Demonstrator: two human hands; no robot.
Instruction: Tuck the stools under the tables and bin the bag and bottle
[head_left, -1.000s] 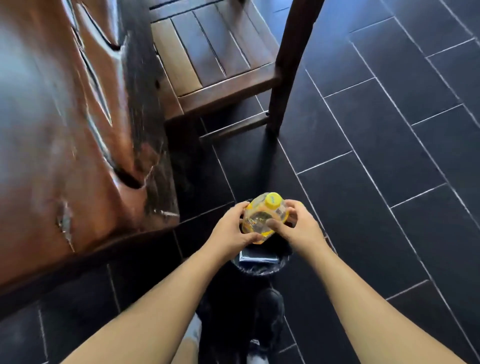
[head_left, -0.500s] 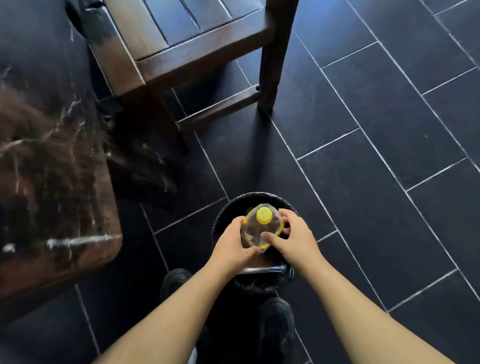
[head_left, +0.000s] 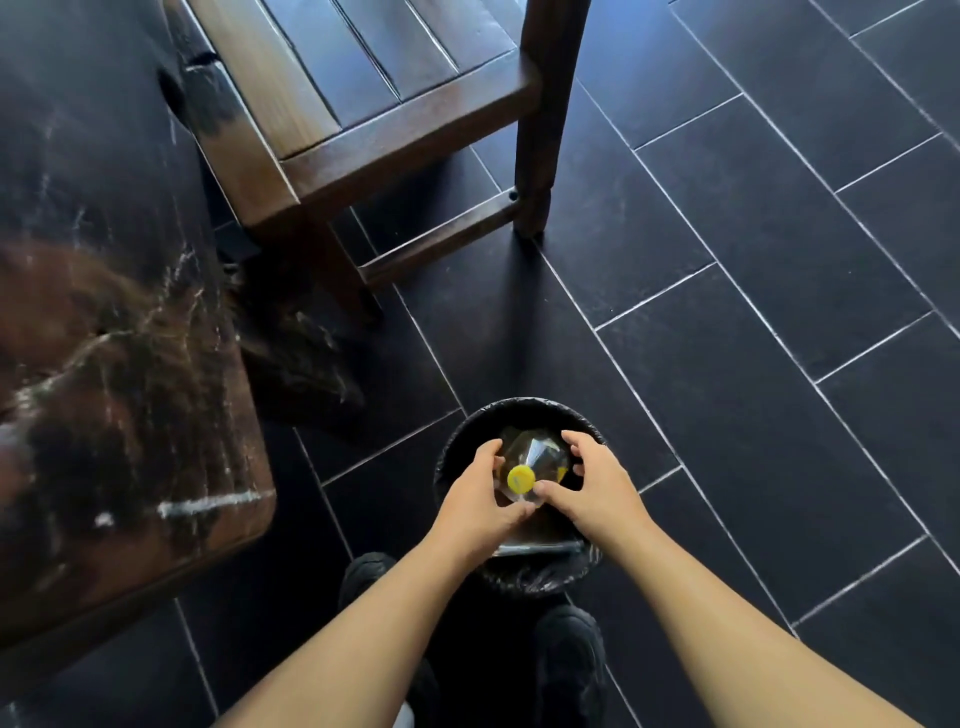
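**Inspector:** While the person is standing over the round black bin lined with a dark plastic bag (head_left: 519, 410), both hands are working inside its rim. State the grip.

**Assessor:** The left hand (head_left: 480, 501) is cupping the near-left side of the clear plastic bottle with the yellow screw cap (head_left: 532, 462), thumb and fingers wrapped against it. The right hand (head_left: 592, 486) is bracing the opposite side, its thumb lying just beside the cap and its fingers spread over the shoulder. Both are grasping the bottle; neither is released.

**Inspector:** Location of the bottle?

**Assessor:** It is sitting within the bin's mouth, cap pointing up toward the camera, base down and out of sight. I judge that two hands are being used to steer it straight down rather than let it tip against the liner.

**Inspector:** Contents already in the bin?

**Assessor:** A flat pale edge is showing at the bin's near side, under the wrists. Whether it is the bag, I cannot tell.

**Inspector:** Surroundings?

**Assessor:** Beyond the bin, a dark slatted wooden seat (head_left: 363, 88) is standing on the black tiled floor (head_left: 753, 312); to the bin's left, a reddish-brown table edge (head_left: 130, 467) is overhanging. Black shoes (head_left: 569, 670) are planted at the bin's near side.

**Inspector:** Stage?

**Assessor:** I judge that the binning step is nearing its release.
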